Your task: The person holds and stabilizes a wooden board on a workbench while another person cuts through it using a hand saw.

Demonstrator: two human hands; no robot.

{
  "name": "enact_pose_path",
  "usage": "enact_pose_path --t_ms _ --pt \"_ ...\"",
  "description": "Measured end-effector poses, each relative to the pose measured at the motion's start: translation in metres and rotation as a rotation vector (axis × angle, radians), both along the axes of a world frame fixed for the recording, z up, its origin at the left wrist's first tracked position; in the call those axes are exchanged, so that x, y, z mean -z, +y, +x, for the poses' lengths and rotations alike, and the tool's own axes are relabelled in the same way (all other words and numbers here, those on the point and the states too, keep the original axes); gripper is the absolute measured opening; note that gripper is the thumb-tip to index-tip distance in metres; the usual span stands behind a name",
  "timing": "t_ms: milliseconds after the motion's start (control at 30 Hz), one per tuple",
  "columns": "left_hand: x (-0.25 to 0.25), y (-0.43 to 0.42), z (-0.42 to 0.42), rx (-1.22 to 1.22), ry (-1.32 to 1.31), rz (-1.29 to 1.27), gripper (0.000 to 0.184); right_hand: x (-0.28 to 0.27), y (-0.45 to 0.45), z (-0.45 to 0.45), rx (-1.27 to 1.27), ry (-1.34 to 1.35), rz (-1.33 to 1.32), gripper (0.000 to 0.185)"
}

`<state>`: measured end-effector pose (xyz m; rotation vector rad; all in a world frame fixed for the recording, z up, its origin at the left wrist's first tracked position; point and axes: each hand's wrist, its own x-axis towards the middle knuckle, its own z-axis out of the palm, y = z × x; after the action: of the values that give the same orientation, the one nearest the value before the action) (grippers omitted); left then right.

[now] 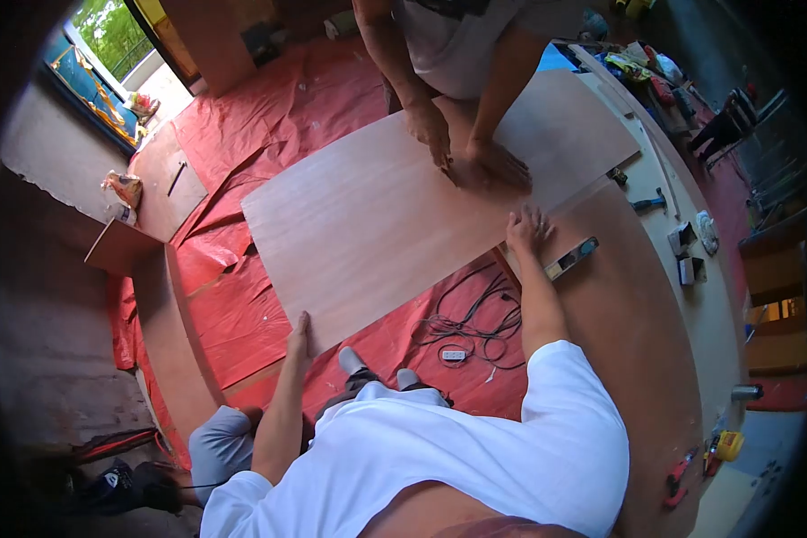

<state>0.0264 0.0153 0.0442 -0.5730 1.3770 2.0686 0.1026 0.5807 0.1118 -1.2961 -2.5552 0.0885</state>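
Note:
A large thin plywood sheet (350, 215) spans the middle of the head view, its left part over the red floor covering and its right part over another brown board. My left hand (300, 334) grips the sheet's near left corner, with part of the fingers hidden. Flat on the sheet's near edge lies my right hand (529, 230), fingers spread. Across from me, a co-worker's hand (500, 165) presses flat on the sheet. The co-worker's other hand (432, 136) points down at the surface; any small tool in it is too unclear to name.
By my right forearm lies a spirit level (572, 258) on the brown board (619, 359). A tangled black cable (484, 309) and a white power strip (454, 355) rest on red sheeting (233, 332). A hammer (649, 203) and red tool (679, 480) lie to the right.

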Motion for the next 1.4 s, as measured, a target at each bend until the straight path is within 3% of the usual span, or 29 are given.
enact_pose_path --t_ms 33,133,233,433,733,1133,1233,1400 --pt "-0.002 0.001 -0.002 0.01 0.0 0.034 0.051 -0.002 0.001 0.0 0.001 -0.007 -0.005 0.053" --pt "-0.025 0.008 0.003 0.003 -0.022 -0.186 0.051 -0.003 0.0 -0.002 0.0 -0.009 -0.021 0.053" --pt "-0.014 0.004 -0.002 0.029 -0.058 -0.026 0.051 -0.004 -0.001 -0.001 -0.006 0.001 -0.019 0.053" --pt "-0.007 0.0 -0.005 0.048 -0.051 0.02 0.052 -0.001 0.002 0.002 -0.001 0.007 0.007 0.053" --pt "-0.012 0.0 -0.004 0.064 -0.152 -0.021 0.057 -0.012 -0.005 0.001 0.017 0.018 -0.006 0.052" --pt "-0.058 0.02 0.01 0.022 -0.046 -0.087 0.054 -0.007 -0.004 0.0 0.008 0.032 0.009 0.05" --pt "-0.044 0.016 0.005 0.002 -0.032 -0.178 0.053 -0.002 -0.001 0.0 0.005 0.045 0.028 0.05" --pt "-0.039 0.012 0.005 0.041 -0.048 -0.04 0.056 0.004 -0.001 0.002 -0.005 0.073 0.07 0.05"
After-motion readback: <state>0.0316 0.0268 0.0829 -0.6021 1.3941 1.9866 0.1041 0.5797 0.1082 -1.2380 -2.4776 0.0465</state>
